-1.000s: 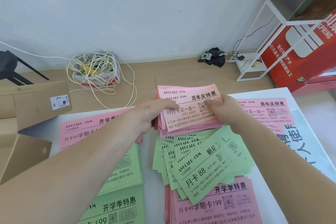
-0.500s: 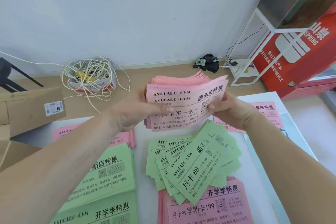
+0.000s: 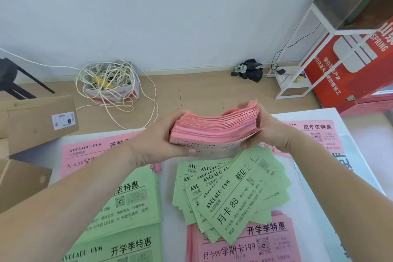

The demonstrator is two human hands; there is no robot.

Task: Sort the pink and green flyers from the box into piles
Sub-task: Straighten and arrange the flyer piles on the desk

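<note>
left fingers point(image 3: 188, 151): curled round the left end of the pink stack point(image 3: 214, 125), thumb lying along its near face.
right fingers point(image 3: 246, 104): curled round the right end, tips showing over the top edge, thumb pressed low on the near side.
left hand point(image 3: 157, 140): grips from the left, forearm reaching in over the left-hand piles.
right hand point(image 3: 270, 132): grips from the right, level with the other.
pink stack: thick, held on edge between both hands, lifted off the worktop point(image 3: 167, 189) over its far part; the sheet edges face up and sag a little in the middle.
green fan point(image 3: 234, 193): loose green flyers spread just below the stack, lying partly on a pink pile point(image 3: 255, 244) at the near edge.
green piles point(image 3: 127, 202): two at near left, one behind the other, partly under the left forearm.
far pink piles: one at far left point(image 3: 89, 155), one at far right point(image 3: 319, 134), both flat.
box point(image 3: 38, 121): brown cardboard, off the worktop's left side, flaps open.
floor point(image 3: 202, 91): a carton of tangled cord point(image 3: 110, 83) by the wall, a white rack point(image 3: 297, 83) and a red crate point(image 3: 350, 66) at right.
</note>
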